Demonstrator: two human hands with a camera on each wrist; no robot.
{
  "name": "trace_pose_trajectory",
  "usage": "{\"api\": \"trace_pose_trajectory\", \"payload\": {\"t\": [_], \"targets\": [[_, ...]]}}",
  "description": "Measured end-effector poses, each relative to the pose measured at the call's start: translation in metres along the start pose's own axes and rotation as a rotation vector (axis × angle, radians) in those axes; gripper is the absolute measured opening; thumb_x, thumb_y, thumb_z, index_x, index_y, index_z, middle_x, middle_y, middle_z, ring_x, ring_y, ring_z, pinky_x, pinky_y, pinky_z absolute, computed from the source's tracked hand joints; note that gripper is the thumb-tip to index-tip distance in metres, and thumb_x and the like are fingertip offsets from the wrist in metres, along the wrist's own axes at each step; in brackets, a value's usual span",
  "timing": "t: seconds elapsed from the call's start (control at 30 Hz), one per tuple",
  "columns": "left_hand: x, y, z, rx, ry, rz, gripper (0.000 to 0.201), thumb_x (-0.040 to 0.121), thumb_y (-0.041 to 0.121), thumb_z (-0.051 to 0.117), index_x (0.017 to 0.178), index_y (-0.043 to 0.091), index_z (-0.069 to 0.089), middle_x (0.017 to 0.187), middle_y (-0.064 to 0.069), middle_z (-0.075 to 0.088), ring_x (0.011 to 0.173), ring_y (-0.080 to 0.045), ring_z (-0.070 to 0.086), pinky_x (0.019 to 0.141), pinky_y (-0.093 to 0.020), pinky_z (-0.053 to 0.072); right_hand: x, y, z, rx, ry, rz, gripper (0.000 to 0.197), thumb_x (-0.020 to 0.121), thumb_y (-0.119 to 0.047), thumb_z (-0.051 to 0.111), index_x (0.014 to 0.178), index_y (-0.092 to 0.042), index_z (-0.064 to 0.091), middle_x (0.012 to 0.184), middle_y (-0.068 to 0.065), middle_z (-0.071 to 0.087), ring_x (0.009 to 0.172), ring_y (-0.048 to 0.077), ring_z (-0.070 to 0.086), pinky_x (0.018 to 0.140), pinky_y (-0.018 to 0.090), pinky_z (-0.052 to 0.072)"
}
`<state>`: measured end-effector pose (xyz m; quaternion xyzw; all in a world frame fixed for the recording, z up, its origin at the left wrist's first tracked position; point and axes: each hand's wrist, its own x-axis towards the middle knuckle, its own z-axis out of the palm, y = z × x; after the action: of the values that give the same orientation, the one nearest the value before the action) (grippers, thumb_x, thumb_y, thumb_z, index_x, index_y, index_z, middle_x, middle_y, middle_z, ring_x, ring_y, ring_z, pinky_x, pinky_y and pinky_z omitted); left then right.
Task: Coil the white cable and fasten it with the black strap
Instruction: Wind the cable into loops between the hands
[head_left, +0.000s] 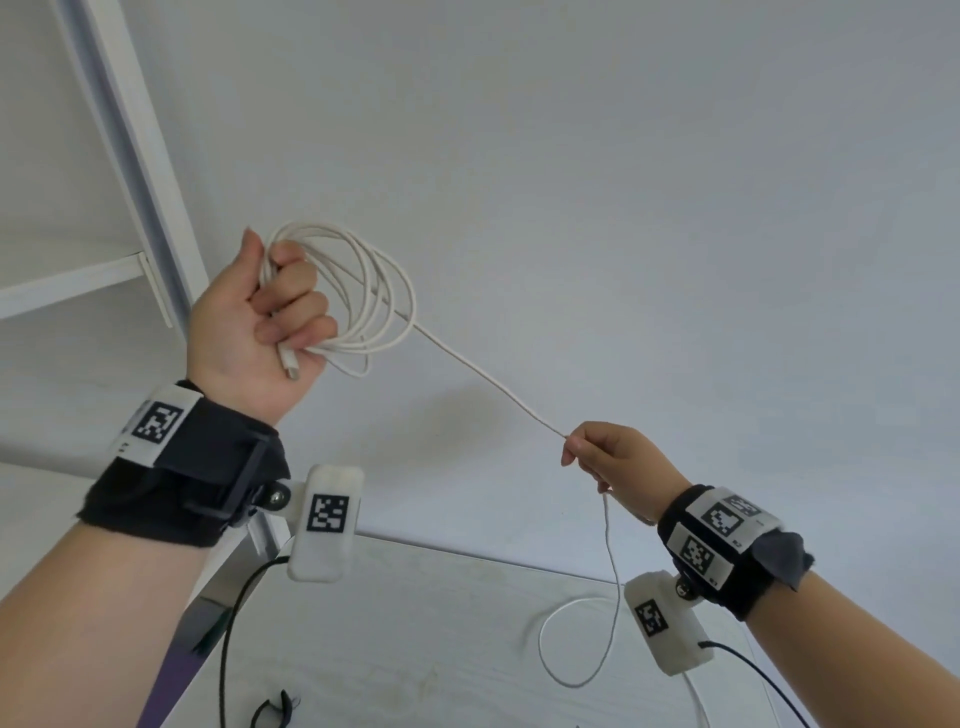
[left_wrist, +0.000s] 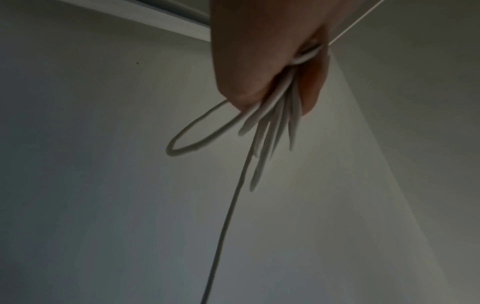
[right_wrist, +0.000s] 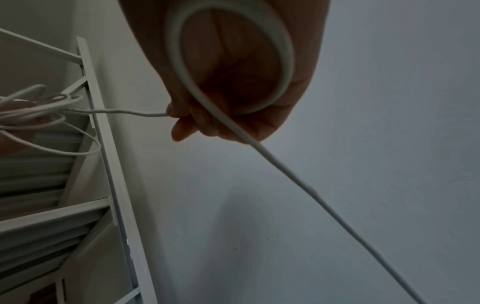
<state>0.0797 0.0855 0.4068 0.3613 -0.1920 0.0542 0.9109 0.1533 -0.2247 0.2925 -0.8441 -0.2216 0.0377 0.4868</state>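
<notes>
While left hand (head_left: 260, 322) clenches white cable (head_left: 374, 291) coils, right hand (head_left: 613, 457) pinches loose strand

No readable text; wrist bands (head_left: 719, 535) carry only coded square markers, seemingly.

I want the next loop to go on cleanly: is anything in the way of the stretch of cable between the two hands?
Nothing visible. The white cable runs straight through open air from the coil in the left hand to the pinching right hand; the slack below hangs freely to the table.
</notes>
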Motion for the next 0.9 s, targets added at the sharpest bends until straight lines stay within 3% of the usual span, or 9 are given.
{"api": "trace_pose_trajectory", "payload": {"t": [0.1, 0.2, 0.3, 0.4, 0.5, 0.57, 0.67, 0.8, 0.9], "targets": [[0.001, 0.003, -0.009, -0.083, 0.031, 0.062, 0.039, 0.098, 0.04, 0.032, 0.073, 0.017, 0.052, 0.043, 0.006, 0.038, 0.029, -0.005, 0.034, 0.035, -0.016, 0.029, 0.0, 0.003, 0.0, -0.122, -0.054, -0.02, 0.023, 0.09, -0.021, 0.053, 0.069, -0.024, 0.061, 0.051, -0.01, 0.041, 0.049, 0.006, 0.04, 0.056, 0.02, 0.041], [0.0, 0.015, -0.019, -0.119, 0.068, 0.097, 0.04, 0.098, 0.039, 0.032, 0.073, 0.016, 0.052, 0.044, 0.006, 0.038, 0.03, -0.006, 0.034, 0.035, -0.017, 0.03, -0.006, 0.017, -0.003, -0.257, -0.11, 0.008, 0.017, 0.085, -0.022, 0.06, 0.069, -0.027, 0.062, 0.056, -0.009, 0.05, 0.052, 0.004, 0.045, 0.058, 0.018, 0.039], [-0.001, 0.019, -0.02, 0.051, 0.138, 0.093, 0.038, 0.096, 0.042, 0.033, 0.07, 0.021, 0.05, 0.043, 0.007, 0.034, 0.029, -0.006, 0.03, 0.036, -0.014, 0.025, -0.009, 0.027, -0.005, -0.295, -0.157, 0.056, 0.017, 0.083, -0.017, 0.061, 0.067, -0.025, 0.062, 0.057, -0.01, 0.056, 0.05, -0.002, 0.05, 0.056, 0.013, 0.04], [-0.003, 0.014, -0.012, 0.21, 0.202, 0.082, 0.034, 0.092, 0.046, 0.033, 0.069, 0.025, 0.046, 0.041, 0.008, 0.031, 0.029, -0.006, 0.027, 0.035, -0.015, 0.022, -0.006, 0.028, -0.006, -0.221, -0.133, 0.101, 0.018, 0.084, -0.013, 0.058, 0.068, -0.02, 0.063, 0.058, -0.005, 0.06, 0.053, 0.003, 0.054, 0.06, 0.02, 0.046], [-0.005, 0.005, -0.009, 0.251, 0.24, 0.066, 0.037, 0.096, 0.045, 0.029, 0.069, 0.024, 0.045, 0.04, 0.009, 0.031, 0.029, -0.004, 0.026, 0.037, -0.014, 0.021, -0.006, 0.023, -0.007, 0.01, 0.007, 0.176, 0.019, 0.09, -0.014, 0.052, 0.075, -0.012, 0.063, 0.05, -0.002, 0.051, 0.045, 0.009, 0.046, 0.053, 0.025, 0.05], [-0.006, -0.004, -0.008, 0.267, 0.267, 0.053, 0.038, 0.098, 0.044, 0.028, 0.071, 0.023, 0.045, 0.041, 0.009, 0.032, 0.031, -0.003, 0.026, 0.038, -0.014, 0.025, -0.009, 0.017, -0.008, 0.08, 0.077, 0.204, 0.02, 0.091, -0.016, 0.049, 0.079, -0.011, 0.065, 0.047, -0.004, 0.041, 0.041, 0.01, 0.037, 0.044, 0.023, 0.044], [-0.005, -0.019, -0.007, 0.302, 0.279, 0.03, 0.038, 0.099, 0.041, 0.027, 0.073, 0.02, 0.044, 0.044, 0.01, 0.038, 0.036, -0.005, 0.034, 0.043, -0.015, 0.039, -0.011, 0.006, -0.003, 0.027, 0.118, 0.15, 0.021, 0.091, -0.016, 0.049, 0.079, -0.014, 0.067, 0.046, -0.005, 0.036, 0.041, 0.01, 0.033, 0.041, 0.023, 0.038], [-0.006, -0.039, -0.006, 0.372, 0.263, 0.054, 0.034, 0.1, 0.033, 0.031, 0.077, 0.014, 0.048, 0.055, 0.005, 0.055, 0.049, -0.014, 0.055, 0.054, -0.024, 0.052, -0.014, -0.015, 0.007, -0.072, 0.145, 0.02, 0.022, 0.09, -0.018, 0.049, 0.081, -0.026, 0.067, 0.05, -0.006, 0.042, 0.045, 0.007, 0.041, 0.05, 0.023, 0.045], [-0.008, -0.051, -0.002, 0.415, 0.239, 0.05, 0.03, 0.1, 0.028, 0.033, 0.081, 0.011, 0.049, 0.065, -0.004, 0.069, 0.058, -0.021, 0.067, 0.059, -0.03, 0.057, -0.019, -0.03, 0.014, -0.034, 0.11, -0.069, 0.029, 0.092, -0.009, 0.045, 0.094, -0.029, 0.067, 0.056, -0.004, 0.047, 0.041, 0.004, 0.043, 0.047, 0.019, 0.046]]}}
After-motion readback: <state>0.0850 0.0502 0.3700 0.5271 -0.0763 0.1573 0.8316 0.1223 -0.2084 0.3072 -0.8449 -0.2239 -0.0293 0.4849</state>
